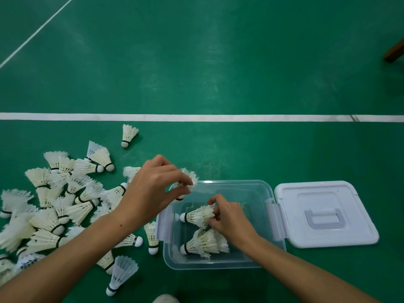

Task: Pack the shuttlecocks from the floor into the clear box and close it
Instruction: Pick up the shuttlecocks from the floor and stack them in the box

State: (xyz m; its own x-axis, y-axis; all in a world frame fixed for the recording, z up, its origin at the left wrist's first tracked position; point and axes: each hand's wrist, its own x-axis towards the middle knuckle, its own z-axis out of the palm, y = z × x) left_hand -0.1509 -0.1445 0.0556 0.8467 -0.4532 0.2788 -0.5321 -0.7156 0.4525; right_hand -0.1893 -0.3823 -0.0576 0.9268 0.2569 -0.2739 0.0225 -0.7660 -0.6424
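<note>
The clear box (pixel 258 189) stands open on the green floor, its white lid (pixel 323 213) lying flat to its right. My left hand (pixel 153 191) hovers over the box's left rim, pinching a white shuttlecock (pixel 189 178) by its feathers. My right hand (pixel 231 217) is inside the box, fingers closed on the skirt of a shuttlecock (pixel 196 216) lying on its side. Below it in the box rest more shuttlecocks (pixel 203 242). A pile of several shuttlecocks (pixel 56 206) covers the floor to the left.
A single shuttlecock (pixel 129 135) lies apart near the white court line (pixel 218 117). A mesh-skirted shuttlecock (pixel 121 273) lies in front of the box's left corner. A brown wooden leg (pixel 394 51) shows at the far right edge.
</note>
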